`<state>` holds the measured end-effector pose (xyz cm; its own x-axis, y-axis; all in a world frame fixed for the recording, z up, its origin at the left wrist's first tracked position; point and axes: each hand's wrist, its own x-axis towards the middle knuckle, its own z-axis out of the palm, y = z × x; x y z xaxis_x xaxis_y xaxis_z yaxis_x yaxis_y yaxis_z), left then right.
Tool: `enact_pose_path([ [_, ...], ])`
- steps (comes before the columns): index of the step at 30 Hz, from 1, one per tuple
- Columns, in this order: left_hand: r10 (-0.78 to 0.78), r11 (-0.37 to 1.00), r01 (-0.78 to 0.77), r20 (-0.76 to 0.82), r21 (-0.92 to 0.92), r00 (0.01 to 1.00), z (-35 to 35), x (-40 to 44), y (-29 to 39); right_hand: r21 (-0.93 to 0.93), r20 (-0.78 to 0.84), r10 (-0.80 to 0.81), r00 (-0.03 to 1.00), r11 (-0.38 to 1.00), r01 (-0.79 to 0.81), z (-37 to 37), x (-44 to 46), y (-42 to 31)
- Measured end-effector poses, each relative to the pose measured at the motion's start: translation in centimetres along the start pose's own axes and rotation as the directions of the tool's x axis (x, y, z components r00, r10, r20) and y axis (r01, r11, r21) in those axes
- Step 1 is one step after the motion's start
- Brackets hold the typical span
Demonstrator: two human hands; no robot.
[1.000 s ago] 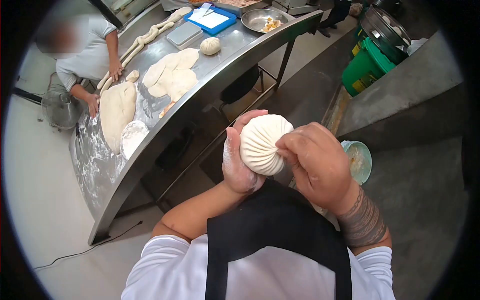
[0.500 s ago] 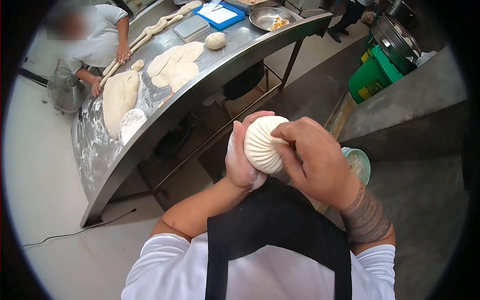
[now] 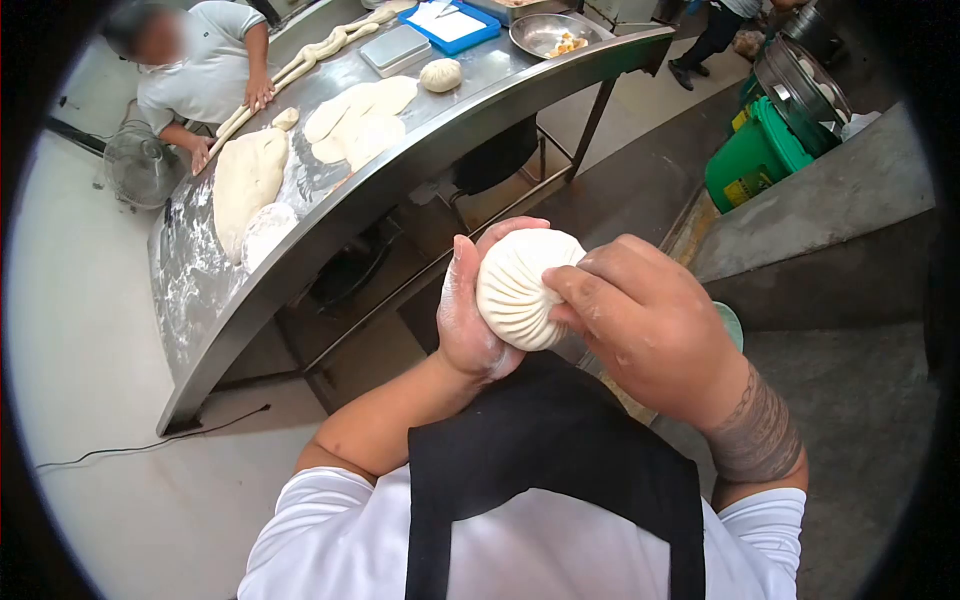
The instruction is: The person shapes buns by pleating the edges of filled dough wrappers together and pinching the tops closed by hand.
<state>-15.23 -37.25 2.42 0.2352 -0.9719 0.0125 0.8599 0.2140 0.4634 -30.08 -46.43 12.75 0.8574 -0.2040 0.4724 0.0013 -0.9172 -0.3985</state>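
A round, pleated dough bun [image 3: 522, 292] is held in front of my chest, its folds running in toward a gathered point on the right. My left hand [image 3: 470, 315], dusted with flour, cups the bun from the left and below. At the gathered point, the thumb and fingers of my right hand [image 3: 650, 325] pinch the dough. Whatever filling the bun may have is hidden. Another pleated bun [image 3: 440, 75] sits on the steel table, beside several flat dough rounds [image 3: 365, 118].
On the steel table [image 3: 185, 330] lie a large dough slab [image 3: 248, 180], a scale [image 3: 396, 50], a blue tray [image 3: 452, 26] and a metal bowl [image 3: 545, 36]. A co-worker [image 3: 205, 70] handles a long dough rope [image 3: 300, 65]. Green bucket [image 3: 752, 155] and steamers [image 3: 800, 82] stand right.
My right hand has moved slightly right and down, still pinching the bun's gathered point. The bun has shifted a little left in my left hand. The view has tilted slightly.
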Motion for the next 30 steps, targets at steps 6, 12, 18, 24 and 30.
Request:
enact_pose_path([
  [6, 0.016, 1.000, -0.016, -0.032, -0.004, 0.999, 0.1, -0.8, -0.4, -0.048, 0.044, -0.011, 0.999, 0.999, 0.013, 0.6, -0.1, 0.1],
  [12, 0.151, 0.982, -0.141, -0.068, 0.129, 0.986, -0.1, -1.0, -0.3, -0.108, -0.146, 0.047, 0.988, 0.992, -0.063, 1.2, -0.5, 0.3],
  [18, 0.234, 0.954, -0.219, -0.053, 0.203, 0.971, -0.3, -1.4, -0.1, -0.043, -0.182, 0.089, 0.979, 0.994, -0.098, 2.7, -0.5, -0.3],
  [24, 0.135, 0.980, -0.121, -0.080, 0.161, 0.988, -0.3, -1.9, 0.1, -0.054, -0.106, 0.032, 0.994, 0.998, -0.038, 2.3, 0.0, -0.3],
  [30, 0.115, 0.987, -0.098, -0.128, 0.129, 0.985, -1.1, -2.1, -0.2, -0.074, -0.110, 0.017, 0.994, 0.997, -0.025, 2.6, 0.1, 0.0],
])
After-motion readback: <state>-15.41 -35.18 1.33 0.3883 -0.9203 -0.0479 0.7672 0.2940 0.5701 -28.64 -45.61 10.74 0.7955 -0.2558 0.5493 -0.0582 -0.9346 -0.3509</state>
